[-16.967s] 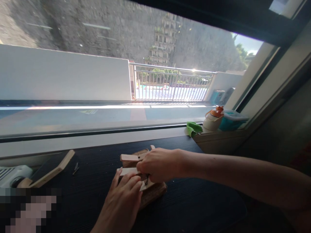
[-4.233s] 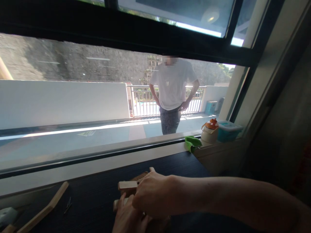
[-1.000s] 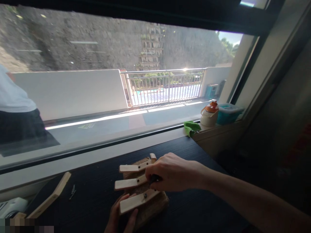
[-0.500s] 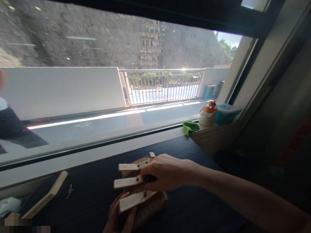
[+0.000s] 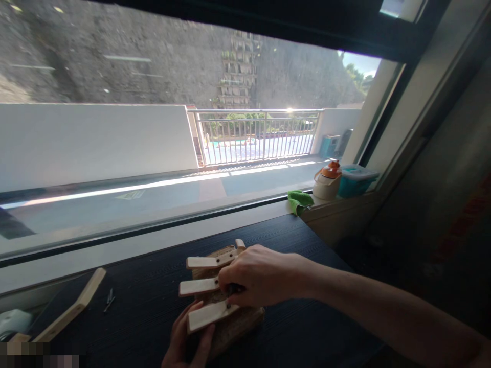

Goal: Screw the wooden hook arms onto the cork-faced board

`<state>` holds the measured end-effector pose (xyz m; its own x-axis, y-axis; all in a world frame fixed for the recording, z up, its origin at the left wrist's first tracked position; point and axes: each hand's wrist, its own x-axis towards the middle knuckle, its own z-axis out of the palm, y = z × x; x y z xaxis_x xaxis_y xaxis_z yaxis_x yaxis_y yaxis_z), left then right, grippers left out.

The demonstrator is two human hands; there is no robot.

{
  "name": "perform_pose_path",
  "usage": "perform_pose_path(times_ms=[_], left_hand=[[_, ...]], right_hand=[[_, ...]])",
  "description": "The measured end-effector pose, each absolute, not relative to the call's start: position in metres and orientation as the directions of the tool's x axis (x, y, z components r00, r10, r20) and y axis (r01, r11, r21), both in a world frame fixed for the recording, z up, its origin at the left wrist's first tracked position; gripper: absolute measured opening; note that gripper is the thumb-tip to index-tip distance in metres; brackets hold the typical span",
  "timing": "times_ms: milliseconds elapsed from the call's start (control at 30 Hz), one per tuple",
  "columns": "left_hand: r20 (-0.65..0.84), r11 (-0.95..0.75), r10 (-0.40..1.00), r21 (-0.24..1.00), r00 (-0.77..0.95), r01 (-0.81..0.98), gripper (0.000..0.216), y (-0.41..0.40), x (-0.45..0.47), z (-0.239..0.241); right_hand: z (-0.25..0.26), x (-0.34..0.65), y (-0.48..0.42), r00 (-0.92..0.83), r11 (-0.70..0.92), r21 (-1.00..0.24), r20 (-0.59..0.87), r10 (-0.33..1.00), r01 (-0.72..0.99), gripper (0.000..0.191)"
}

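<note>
While the head view looks down at a dark bench (image 5: 307,327) under a wide window, both hands work at a wood block (image 5: 241,322) near its front middle. Three pale slats lie across the block: the top slat (image 5: 207,262), the middle slat (image 5: 197,286) and the low slat (image 5: 205,318), all jutting off its left side. The right hand (image 5: 257,276) comes in from the right, its forearm crossing the bench's right half. Its grip is curled tight, pinching a dark tool (image 5: 235,289) that the fingers mostly hide, just above a screw (image 5: 227,306) in the low slat. The left hand (image 5: 187,342) rises from the bottom edge and braces the block's near left end. Its grip is spread in a V, with fingers either side of the low slat's tip and not closed round anything.

Well to the left lies a loose slat (image 5: 72,309), with two nails (image 5: 109,300) just beside it and a white object (image 5: 11,322) at the picture's edge. Bare bench lies between these and the block. Behind the block, bare bench runs to the white sill (image 5: 115,250). At the far right corner a green cloth (image 5: 298,200), a jug (image 5: 326,184) and a teal box (image 5: 356,180) sit on a ledge, well apart from the hands. The bench's right edge falls away past the forearm into shadow.
</note>
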<state>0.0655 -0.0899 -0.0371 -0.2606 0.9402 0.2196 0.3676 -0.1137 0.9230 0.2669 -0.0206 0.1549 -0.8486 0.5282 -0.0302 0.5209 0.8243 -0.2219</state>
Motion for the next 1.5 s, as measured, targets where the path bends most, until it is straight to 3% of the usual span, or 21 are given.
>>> perform_pose_path(times_ms=[367, 600, 1500], left_hand=[[0.104, -0.026, 0.944, 0.97, -0.313, 0.243, 0.049, -0.09, 0.069, -0.03], [0.104, -0.033, 0.944, 0.974, -0.314, 0.223, 0.05, -0.091, 0.069, -0.033], [0.149, -0.053, 0.939, 0.953, -0.311, 0.298, 0.047, -0.09, 0.07, -0.035]], right_hand=[[0.164, 0.255, -0.024, -0.866, 0.856, -0.134, -0.105, 0.488, 0.499, 0.018], [0.159, 0.258, -0.02, -0.854, 0.832, -0.202, -0.067, 0.516, 0.518, 0.018], [0.155, 0.262, -0.018, -0.859, 0.827, -0.252, -0.036, 0.511, 0.503, 0.016]])
